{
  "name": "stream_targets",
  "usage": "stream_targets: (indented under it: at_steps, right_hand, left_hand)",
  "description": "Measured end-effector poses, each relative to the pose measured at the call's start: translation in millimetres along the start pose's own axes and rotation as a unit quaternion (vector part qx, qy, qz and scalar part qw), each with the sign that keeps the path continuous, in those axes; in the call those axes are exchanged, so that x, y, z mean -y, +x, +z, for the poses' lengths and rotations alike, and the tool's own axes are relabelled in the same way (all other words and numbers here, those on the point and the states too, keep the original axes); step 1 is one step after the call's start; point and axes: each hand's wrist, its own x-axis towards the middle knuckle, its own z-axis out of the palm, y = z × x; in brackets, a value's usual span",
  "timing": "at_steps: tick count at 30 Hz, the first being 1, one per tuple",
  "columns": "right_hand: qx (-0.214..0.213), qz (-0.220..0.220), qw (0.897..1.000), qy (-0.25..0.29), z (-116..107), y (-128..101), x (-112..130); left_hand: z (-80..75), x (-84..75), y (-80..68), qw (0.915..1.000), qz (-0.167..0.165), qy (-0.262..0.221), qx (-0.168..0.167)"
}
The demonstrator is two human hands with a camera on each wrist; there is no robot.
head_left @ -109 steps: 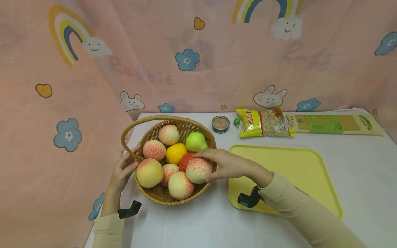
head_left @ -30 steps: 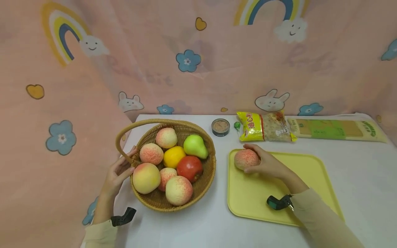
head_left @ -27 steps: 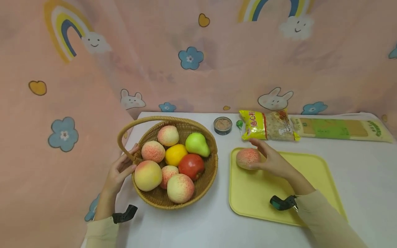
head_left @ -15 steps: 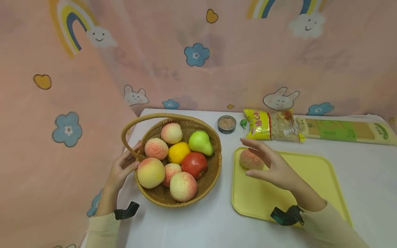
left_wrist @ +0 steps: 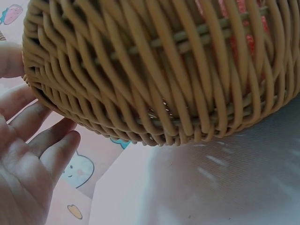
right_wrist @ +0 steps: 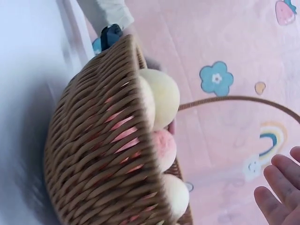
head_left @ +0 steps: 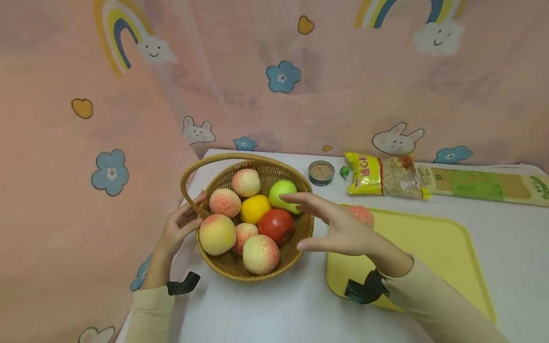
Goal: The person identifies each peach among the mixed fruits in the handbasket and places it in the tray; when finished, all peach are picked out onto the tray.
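On white table (head_left: 266, 309), L side: wicker basket (head_left: 233, 270) w/ arched handle (head_left: 188, 172). L hand (head_left: 182, 228) rests at basket's L rim by handle base; thumb and fingers lie against the weave, only lightly bent. L wrist view: palm and fingers (left_wrist: 44, 150) straight, relaxed, just beside basket wall (left_wrist: 154, 79), gripping nothing.

R hand (head_left: 339, 228) hovers over basket's R rim, betw. basket and yellow tray (head_left: 429, 247). Fingers spread wide, thumb apart, empty. Index tip sits over green pear (head_left: 280, 193); contact cannot be told. R wrist view: fingertips (right_wrist: 281, 187) extended, clear of basket (right_wrist: 98, 159).

Basket contents: 5 peaches, e.g. large one (head_left: 217, 233) at L, one at front (head_left: 260, 254); orange (head_left: 255, 208) at centre; red tomato-like fruit (head_left: 276, 225) just R of it.

Tray: one peach (head_left: 363, 214) at far-L corner, partly hidden behind R hand, not touched.

Rear of table: small round tin (head_left: 321, 172), yellow snack bag (head_left: 386, 175), long green-brown packet (head_left: 484, 183).
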Motion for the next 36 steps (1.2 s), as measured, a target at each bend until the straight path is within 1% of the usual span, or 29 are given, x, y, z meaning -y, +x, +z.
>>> stream_targets:
  at_steps: [6,10,16,21,23,25,31,34,36]
  right_hand:
    - [0.044,-0.022,0.998,0.038,4.0,41.5,1.2]
    - [0.079,-0.017,0.995,0.051,7.6,67.5,-4.1]
    - [0.14,0.015,0.989,0.044,17.6,104.1,-12.2]
    - [0.178,0.063,0.981,0.04,26.2,129.4,-18.9]
    - [0.19,0.086,0.977,0.044,29.5,136.1,-20.9]
    - [0.202,0.099,0.973,0.052,33.4,141.2,-23.7]
    - [0.244,0.092,0.961,0.09,46.5,149.6,-34.4]
    - [0.259,0.094,0.955,0.11,52.8,150.2,-38.0]
    - [0.266,0.096,0.952,0.114,56.8,149.5,-39.7]
  left_hand:
    - [-1.8,2.8,0.8,1.0,-0.001,0.003,0.001]
    - [-1.8,5.6,2.9,1.0,-0.003,0.002,0.001]
    - [0.6,6.0,4.8,1.0,-0.004,0.005,0.006]
    - [1.7,4.5,3.6,0.9999,-0.001,0.01,0.002]
    - [2.0,3.9,3.4,1.0,0.0,0.009,0.001]
    - [1.7,3.4,2.7,1.0,-0.002,0.006,0.0]
    - [0.4,2.9,0.8,1.0,-0.006,0.006,0.0]
    - [0.8,2.1,0.8,1.0,-0.005,0.004,0.004]
    - [1.1,1.7,0.6,1.0,-0.004,0.002,0.008]
